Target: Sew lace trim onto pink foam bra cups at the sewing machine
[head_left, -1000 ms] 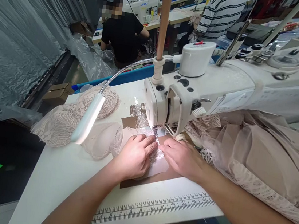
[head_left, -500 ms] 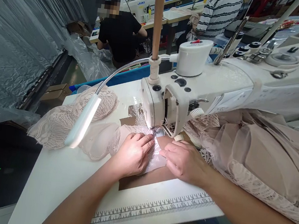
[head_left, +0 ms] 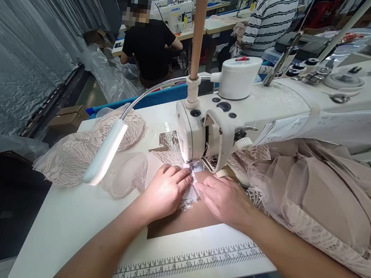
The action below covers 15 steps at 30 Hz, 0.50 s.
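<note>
A sewing machine [head_left: 195, 133] stands over a pale pink lace piece [head_left: 169, 157], part of which runs under its presser foot [head_left: 190, 165]. Just left of the foot, my left hand [head_left: 167, 191] is closed on the fabric, fingertips pressing it down beside the needle area. From the right, my right hand [head_left: 222, 197] pinches the near edge of the same piece between thumb and index finger. A short whitish end [head_left: 188, 198] of the fabric shows between the hands, over a brown sheet [head_left: 174, 226]. My palms hide the rest.
Lace bra cups [head_left: 119, 148] lie on the table's left, under a bendable lamp [head_left: 106, 151]. More lace and beige pieces [head_left: 330, 203] are heaped at right. A printed ruler [head_left: 186, 264] runs along the front edge. Two people [head_left: 151, 48] sit at machines beyond.
The lace piece has travelled away from me under the foot, so less of it shows between my hands. My right hand has shifted slightly left; my left stays nearly in place.
</note>
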Tool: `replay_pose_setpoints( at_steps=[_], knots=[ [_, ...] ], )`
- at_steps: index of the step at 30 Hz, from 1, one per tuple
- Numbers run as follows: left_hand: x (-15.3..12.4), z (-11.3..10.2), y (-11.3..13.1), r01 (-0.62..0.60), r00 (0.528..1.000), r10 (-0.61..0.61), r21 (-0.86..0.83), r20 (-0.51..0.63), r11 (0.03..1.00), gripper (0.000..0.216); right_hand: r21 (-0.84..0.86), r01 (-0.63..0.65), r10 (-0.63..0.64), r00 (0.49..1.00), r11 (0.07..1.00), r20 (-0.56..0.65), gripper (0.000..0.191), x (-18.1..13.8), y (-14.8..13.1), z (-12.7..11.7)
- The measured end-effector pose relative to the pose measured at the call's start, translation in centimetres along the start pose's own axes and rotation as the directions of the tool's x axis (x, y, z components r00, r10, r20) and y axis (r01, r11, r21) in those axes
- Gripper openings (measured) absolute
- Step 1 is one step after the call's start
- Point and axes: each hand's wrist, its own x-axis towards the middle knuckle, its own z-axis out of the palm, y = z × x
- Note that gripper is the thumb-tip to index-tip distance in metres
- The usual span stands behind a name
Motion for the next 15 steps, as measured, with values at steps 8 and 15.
replay_pose_setpoints(
  at_steps=[8, 15],
  knots=[
    [-0.3, 0.4, -0.1, 0.023, 1.000, -0.023, 0.022, -0.011, 1.000, 0.040, -0.038, -0.023, 0.024, 1.000, 0.999, 0.018, 0.028, 0.3, 0.0, 0.1],
    [0.4, 0.8, -1.4, 0.090, 0.994, -0.091, -0.014, -0.068, 0.996, 0.040, -0.042, -0.094, 0.096, 0.994, 0.995, 0.051, 0.028, 1.4, -0.1, 0.4]
  ],
)
